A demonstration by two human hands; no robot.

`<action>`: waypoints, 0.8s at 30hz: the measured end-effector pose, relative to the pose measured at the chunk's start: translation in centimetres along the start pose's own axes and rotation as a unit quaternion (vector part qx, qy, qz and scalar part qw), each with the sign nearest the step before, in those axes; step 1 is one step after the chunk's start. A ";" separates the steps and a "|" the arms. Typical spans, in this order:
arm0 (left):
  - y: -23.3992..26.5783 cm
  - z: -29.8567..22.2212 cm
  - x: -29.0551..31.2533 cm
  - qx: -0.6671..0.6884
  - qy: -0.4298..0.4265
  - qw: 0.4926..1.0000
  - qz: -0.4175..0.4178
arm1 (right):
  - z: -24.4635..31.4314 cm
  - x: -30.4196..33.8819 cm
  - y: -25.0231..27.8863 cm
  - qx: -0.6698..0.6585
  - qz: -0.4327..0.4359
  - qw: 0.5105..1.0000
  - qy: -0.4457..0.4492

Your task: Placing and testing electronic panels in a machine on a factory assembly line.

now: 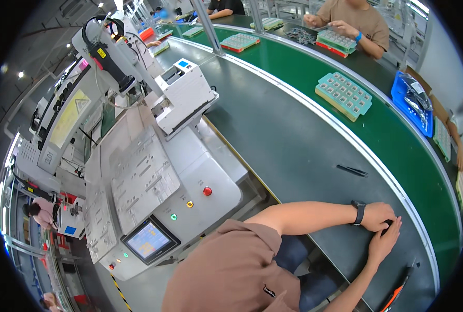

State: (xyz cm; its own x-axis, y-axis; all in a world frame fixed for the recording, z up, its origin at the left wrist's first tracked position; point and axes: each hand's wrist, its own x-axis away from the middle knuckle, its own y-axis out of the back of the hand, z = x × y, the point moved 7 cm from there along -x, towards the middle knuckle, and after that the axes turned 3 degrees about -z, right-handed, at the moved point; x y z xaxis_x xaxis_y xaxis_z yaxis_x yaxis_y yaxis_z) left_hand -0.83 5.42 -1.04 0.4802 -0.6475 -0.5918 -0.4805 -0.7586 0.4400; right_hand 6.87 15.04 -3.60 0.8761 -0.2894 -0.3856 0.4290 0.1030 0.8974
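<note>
Both of my hands meet over the dark work table (288, 140) on the right. My left hand (378, 216), with a black watch (358, 212) on its wrist, is closed around a small black object (387, 225). Against the same object press the fingers of my right hand (385, 242). Most of it is covered by fingers, so its kind cannot be made out. A pair of black tweezers (352, 170) lies farther off on the table. Closer to me, right of my right forearm, lies a slim orange and black tool (396, 293).
A green conveyor belt (382, 140) curves past the table's far side, carrying a pale green tray (344, 96) of small parts and a blue bin (412, 104). Left stands a grey machine with a screen (148, 240) and red button (207, 191). A co-worker (361, 26) sits across.
</note>
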 end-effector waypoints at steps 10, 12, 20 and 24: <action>-0.4 0.4 -0.3 -0.004 0.010 1.000 0.017 | -0.5 -0.1 -0.2 0.014 0.006 1.000 0.008; -0.3 0.4 -0.3 -0.015 0.008 1.000 0.012 | -0.3 -0.2 -0.1 0.015 0.010 1.000 0.005; -0.3 -0.1 -0.4 0.000 0.023 0.999 0.037 | -0.3 -0.1 0.4 0.003 0.002 1.000 0.001; 0.3 -0.6 0.0 0.015 0.001 1.000 0.010 | 0.4 -0.1 0.7 -0.021 0.001 1.000 -0.001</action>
State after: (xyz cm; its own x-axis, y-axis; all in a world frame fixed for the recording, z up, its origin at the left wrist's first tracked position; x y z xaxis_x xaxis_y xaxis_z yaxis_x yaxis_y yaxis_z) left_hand -0.54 5.17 -0.54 0.4723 -0.6629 -0.5810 -0.5120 -0.7428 0.4313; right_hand 6.97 14.78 -2.84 0.8766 -0.2913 -0.3829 0.4357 0.1429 0.8887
